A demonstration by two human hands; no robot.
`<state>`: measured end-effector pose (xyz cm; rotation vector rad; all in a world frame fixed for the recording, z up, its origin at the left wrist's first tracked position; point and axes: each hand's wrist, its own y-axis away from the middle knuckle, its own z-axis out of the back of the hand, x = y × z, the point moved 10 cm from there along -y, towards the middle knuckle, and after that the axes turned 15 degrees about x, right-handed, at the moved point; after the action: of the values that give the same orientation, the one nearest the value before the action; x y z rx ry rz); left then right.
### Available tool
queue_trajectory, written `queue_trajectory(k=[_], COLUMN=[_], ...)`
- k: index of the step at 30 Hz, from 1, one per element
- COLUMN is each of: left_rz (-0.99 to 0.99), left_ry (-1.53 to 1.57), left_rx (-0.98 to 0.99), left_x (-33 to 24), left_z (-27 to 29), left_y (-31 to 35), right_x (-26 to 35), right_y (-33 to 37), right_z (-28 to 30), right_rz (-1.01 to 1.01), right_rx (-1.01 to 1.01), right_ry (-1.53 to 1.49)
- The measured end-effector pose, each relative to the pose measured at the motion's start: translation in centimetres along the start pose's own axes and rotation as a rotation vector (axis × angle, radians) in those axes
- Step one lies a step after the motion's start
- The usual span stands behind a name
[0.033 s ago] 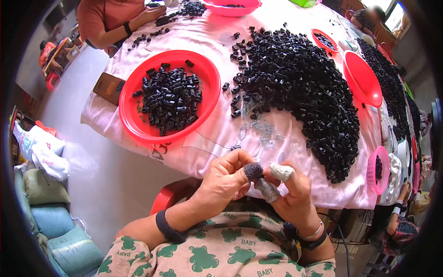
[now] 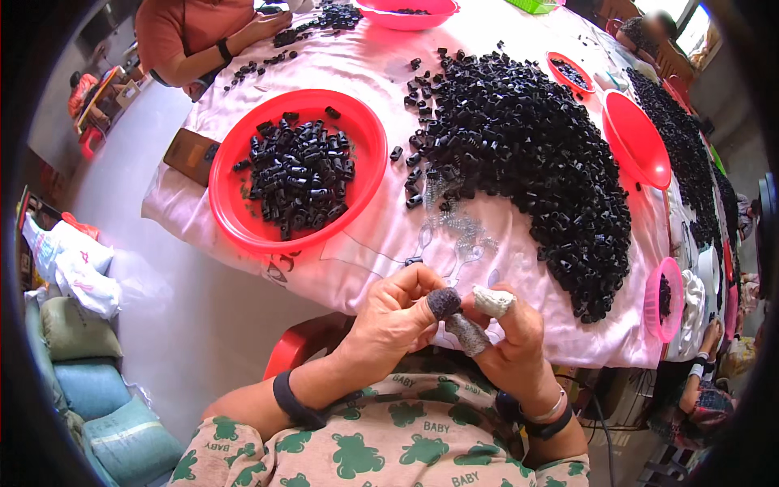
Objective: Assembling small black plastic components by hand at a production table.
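My left hand [image 2: 385, 319] and my right hand [image 2: 517, 341] meet over the table's near edge, fingers closed in a pinch. Whatever sits between the fingertips is hidden by the thumbs. Dark wrapping covers my left thumb; grey and white wrappings cover my right thumb and a finger. Just beyond my left knuckles lies a small black cylindrical part [image 2: 413, 260]. Past the hands, loose metal springs [image 2: 464, 227] are scattered on the pale pink cloth [image 2: 357, 264]. A large heap of black plastic cord-lock-like parts [image 2: 527, 138] spreads to the right.
At left, a red basin [image 2: 373, 178] holds more black parts, beside a brown box-like object [image 2: 188, 157]. Another red basin [image 2: 637, 138] tilts at right, near a pink basket [image 2: 665, 300]. A co-worker [image 2: 195, 36] sits across the table. Stuffed sacks [image 2: 122, 434] lie at lower left.
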<state>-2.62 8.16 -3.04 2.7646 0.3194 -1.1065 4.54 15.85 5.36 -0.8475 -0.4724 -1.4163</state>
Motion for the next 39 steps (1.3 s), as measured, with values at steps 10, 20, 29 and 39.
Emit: queue_trajectory(k=[10,20,29,39], left_rz=[-0.071,-0.415,-0.359,-0.072], left_ry=[-0.125,-0.126,-0.226,-0.284], left_rx=[-0.092,-0.268,-0.332,-0.123], left_x=[-2.2,-7.6,-7.8,-4.2], left_z=[1.2,4.8,5.1,3.4], left_y=[0.2,1.7,1.8,0.0], right_x=[-1.9,-5.9,-5.2,-10.0], right_y=[0.6,1.4,-0.9,-3.5], right_z=[0.3,3.0,5.0,3.5], right_rz=[-0.109,-0.294,-0.269,-0.437], right_rx=[-0.061,-0.262,-0.267,-0.114], right_ry=[-0.214,-0.379,-0.287,-0.406])
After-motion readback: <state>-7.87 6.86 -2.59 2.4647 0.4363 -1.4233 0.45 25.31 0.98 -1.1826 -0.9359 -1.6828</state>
